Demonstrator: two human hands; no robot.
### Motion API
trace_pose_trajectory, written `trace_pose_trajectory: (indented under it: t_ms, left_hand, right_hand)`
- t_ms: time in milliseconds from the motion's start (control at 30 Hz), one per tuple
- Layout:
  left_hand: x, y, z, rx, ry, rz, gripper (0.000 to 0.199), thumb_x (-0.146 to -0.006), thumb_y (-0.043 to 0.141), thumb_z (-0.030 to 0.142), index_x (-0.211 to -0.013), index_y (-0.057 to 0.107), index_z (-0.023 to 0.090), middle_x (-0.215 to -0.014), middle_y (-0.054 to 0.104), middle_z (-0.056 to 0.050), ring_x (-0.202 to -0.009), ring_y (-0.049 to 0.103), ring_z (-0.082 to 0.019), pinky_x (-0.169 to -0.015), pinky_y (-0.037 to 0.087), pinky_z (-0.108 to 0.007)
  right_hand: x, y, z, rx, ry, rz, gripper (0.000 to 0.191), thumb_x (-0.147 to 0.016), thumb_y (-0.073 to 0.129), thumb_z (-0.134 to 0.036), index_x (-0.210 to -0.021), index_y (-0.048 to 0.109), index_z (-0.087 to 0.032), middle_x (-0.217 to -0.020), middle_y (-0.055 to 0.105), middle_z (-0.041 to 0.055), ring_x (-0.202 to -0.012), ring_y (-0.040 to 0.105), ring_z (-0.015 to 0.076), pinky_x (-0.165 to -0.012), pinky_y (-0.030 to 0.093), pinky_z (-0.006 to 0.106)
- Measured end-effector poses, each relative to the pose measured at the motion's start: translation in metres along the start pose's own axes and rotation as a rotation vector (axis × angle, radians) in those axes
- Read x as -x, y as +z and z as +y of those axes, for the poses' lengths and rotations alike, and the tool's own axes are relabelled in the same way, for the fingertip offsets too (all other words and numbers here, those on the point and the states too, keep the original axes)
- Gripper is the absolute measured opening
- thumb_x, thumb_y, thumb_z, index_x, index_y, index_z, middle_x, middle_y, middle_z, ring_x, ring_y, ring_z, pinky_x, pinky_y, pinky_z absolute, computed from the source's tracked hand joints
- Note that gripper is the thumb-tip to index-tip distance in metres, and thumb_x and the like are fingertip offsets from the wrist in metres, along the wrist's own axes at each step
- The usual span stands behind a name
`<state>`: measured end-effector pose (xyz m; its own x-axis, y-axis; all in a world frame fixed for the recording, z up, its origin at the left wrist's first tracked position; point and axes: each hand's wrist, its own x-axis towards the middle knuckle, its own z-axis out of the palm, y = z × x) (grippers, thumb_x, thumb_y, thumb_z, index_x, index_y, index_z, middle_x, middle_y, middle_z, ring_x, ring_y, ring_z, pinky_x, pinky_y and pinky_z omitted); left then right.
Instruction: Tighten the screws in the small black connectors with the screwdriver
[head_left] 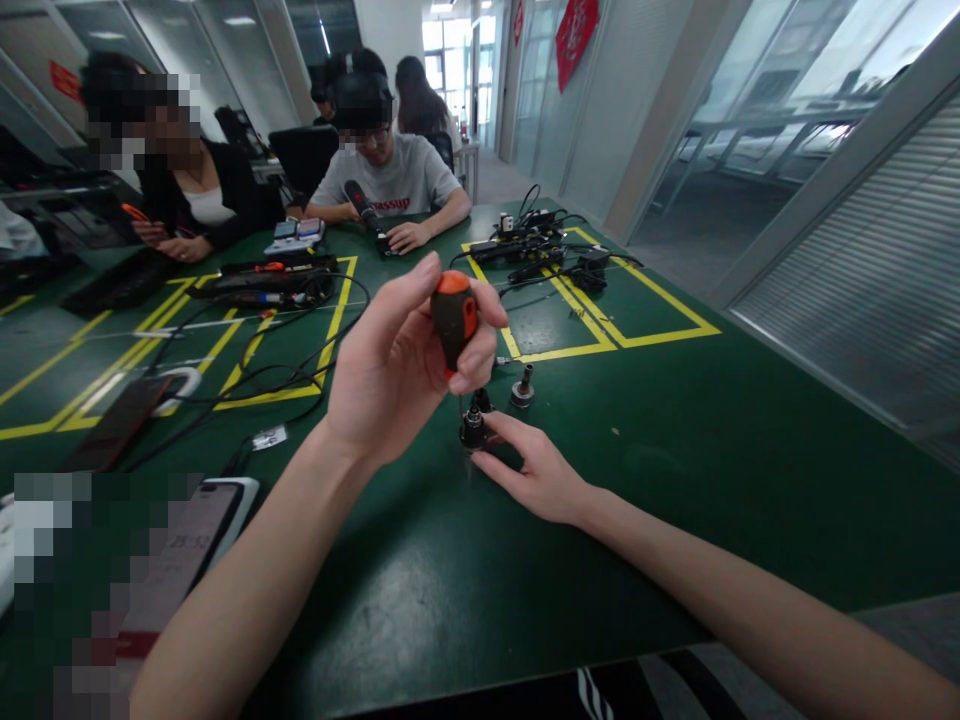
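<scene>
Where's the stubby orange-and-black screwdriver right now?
Near the middle of the head view, the screwdriver is in the left hand, pointing down toward the small black round part that the right hand holds.

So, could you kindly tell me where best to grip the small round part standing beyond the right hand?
Probably pinch the small round part by its wide base, coming from the right: its stem is narrow, and the screwdriver and left hand are on its left.
</scene>
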<state>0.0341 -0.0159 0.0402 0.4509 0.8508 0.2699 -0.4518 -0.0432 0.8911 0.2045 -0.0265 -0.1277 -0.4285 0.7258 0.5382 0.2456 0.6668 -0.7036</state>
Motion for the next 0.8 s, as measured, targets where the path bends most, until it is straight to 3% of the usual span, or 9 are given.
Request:
trace_pose_trajectory:
  t_ms: [233, 433, 633, 800]
  left_hand:
    - [-0.0011, -0.0046, -0.0024, -0.008, 0.028, -0.036, 0.042, -0.097, 0.063, 0.054, -0.08, 0.064, 0.015, -0.061, 0.055, 0.001, -0.052, 0.051, -0.009, -0.052, 0.043, -0.021]
    - [-0.0003, -0.0043, -0.0019, -0.002, 0.04, -0.045, 0.03, -0.094, 0.069, 0.044, -0.088, 0.061, 0.016, -0.06, 0.054, 0.003, -0.049, 0.046, -0.007, -0.051, 0.038, -0.02]
    - [-0.0008, -0.0027, -0.0011, -0.017, 0.039, -0.047, 0.043, -0.097, 0.061, 0.055, -0.087, 0.071, 0.014, -0.056, 0.046, 0.003, -0.048, 0.042, -0.008, -0.049, 0.036, -0.022]
    - [-0.0014, -0.0031, -0.001, -0.024, 0.037, -0.052, 0.046, -0.098, 0.06, 0.056, -0.078, 0.067, 0.015, -0.058, 0.048, 0.002, -0.049, 0.044, -0.008, -0.05, 0.037, -0.022]
  right_hand:
    - [-0.0005, 0.0002, 0.0005, 0.001, 0.002, -0.012, 0.029, -0.101, 0.062, -0.024, -0.129, 0.064, -0.014, -0.115, 0.077, 0.015, -0.097, 0.076, 0.0242, -0.085, 0.067, 0.04]
    - [-0.0013, -0.0002, -0.0003, 0.006, -0.009, -0.006, 0.029, -0.102, 0.062, -0.025, -0.13, 0.063, -0.016, -0.116, 0.077, 0.0144, -0.097, 0.077, 0.0238, -0.084, 0.068, 0.039]
    - [-0.0004, -0.0001, 0.0005, 0.011, -0.013, 0.002, 0.03, -0.102, 0.063, -0.026, -0.131, 0.062, -0.017, -0.117, 0.078, 0.0139, -0.099, 0.077, 0.024, -0.085, 0.068, 0.04]
    - [-0.0002, -0.0005, 0.0003, 0.032, -0.009, -0.001, 0.029, -0.102, 0.063, -0.026, -0.13, 0.063, -0.017, -0.118, 0.078, 0.0145, -0.1, 0.077, 0.0249, -0.087, 0.068, 0.042]
